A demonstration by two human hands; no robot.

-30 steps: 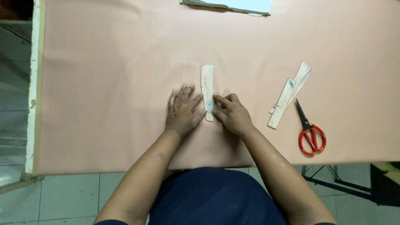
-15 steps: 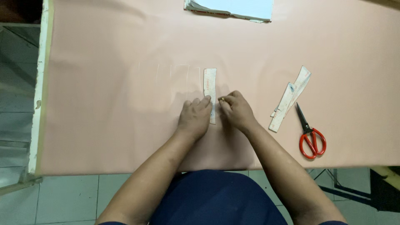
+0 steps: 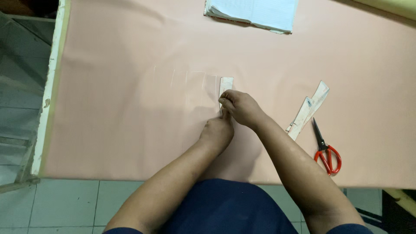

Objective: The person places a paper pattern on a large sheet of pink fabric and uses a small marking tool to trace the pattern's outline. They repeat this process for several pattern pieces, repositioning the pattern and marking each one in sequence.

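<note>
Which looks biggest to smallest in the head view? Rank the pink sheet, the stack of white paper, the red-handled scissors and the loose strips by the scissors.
1. pink sheet
2. stack of white paper, partly cut off by the frame
3 and 4. loose strips and red-handled scissors: the strips look longer, but the areas are too alike to rank.

Sewing workshop: pink cloth (image 3: 130, 86) on table, scissors (image 3: 326, 151), paper patterns (image 3: 308, 109).

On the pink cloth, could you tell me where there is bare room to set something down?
The pink cloth lies bare on the left, between the white table edge and the hands. A smaller patch lies between the notebook and the paper strip. It is crowded where left hand and right hand press the template strip, and beside the scissors.
</note>
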